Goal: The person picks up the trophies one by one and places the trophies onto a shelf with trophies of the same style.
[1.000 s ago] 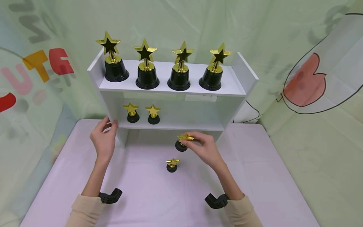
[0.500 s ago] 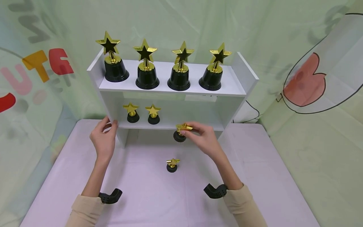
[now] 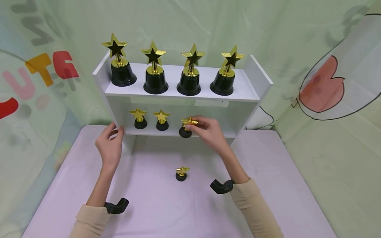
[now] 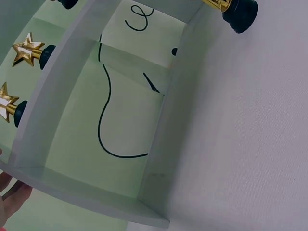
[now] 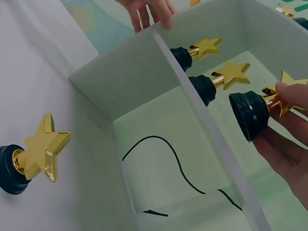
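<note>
My right hand (image 3: pixel 208 134) pinches a small trophy (image 5: pixel 250 114) by its gold star, just at the front of the middle board. Its black base hangs tilted in the right wrist view, apart from the board. With thumb and fingers on either side, my left hand (image 3: pixel 109 150) holds the left side panel of the white shelf (image 3: pixel 178 96). Two small star trophies (image 3: pixel 162 120) stand on the middle board, towards its left. Another small trophy (image 3: pixel 181 174) stands on the table in front of the shelf.
Several larger star trophies (image 3: pixel 155 79) stand in a row on the top board. The shelf stands on a table with a pale cloth (image 3: pixel 160 201). Behind it hangs a green printed curtain (image 3: pixel 178 19). A black camera (image 3: pixel 221 186) sits on the right wrist.
The right hand has lifted the small trophy from below the middle board up to that board's front, slightly leftward. The left hand keeps its place on the side panel.
</note>
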### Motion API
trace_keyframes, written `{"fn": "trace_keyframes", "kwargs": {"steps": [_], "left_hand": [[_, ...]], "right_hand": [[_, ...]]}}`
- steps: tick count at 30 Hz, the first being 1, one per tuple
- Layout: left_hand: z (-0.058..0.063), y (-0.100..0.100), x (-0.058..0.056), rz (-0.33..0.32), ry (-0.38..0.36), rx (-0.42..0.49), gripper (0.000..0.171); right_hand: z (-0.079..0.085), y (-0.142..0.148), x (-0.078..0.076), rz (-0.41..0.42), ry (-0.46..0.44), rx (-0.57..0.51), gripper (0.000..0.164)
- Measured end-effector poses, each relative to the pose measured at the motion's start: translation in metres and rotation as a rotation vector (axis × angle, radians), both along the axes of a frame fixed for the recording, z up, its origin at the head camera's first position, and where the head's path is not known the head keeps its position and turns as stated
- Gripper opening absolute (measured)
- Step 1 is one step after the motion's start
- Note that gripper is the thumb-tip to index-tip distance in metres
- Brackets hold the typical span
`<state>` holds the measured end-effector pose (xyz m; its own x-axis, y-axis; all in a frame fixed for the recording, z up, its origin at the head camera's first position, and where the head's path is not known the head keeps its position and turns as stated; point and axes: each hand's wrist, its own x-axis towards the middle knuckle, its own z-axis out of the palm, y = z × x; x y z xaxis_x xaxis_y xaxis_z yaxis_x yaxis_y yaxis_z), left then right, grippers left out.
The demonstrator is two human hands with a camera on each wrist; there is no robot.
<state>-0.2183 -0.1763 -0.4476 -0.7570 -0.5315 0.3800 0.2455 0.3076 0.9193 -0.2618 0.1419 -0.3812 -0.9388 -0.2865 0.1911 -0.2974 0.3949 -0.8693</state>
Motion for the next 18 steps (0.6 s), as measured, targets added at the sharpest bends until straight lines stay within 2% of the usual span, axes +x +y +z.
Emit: {"fn": "trace_keyframes", "kwargs": {"steps": [8,18], "left_hand": [[0.0,0.0,0.001,-0.012,0.001,0.003,0.029],[-0.001,0.0,0.001,-0.01,0.005,-0.003,0.029]], "right_hand": [[-0.006,-0.001,-0.022,0.043,0.004,0.015,0.029],[-0.004,-0.009,-0.033,0.04,0.004,0.045,0.029]]}}
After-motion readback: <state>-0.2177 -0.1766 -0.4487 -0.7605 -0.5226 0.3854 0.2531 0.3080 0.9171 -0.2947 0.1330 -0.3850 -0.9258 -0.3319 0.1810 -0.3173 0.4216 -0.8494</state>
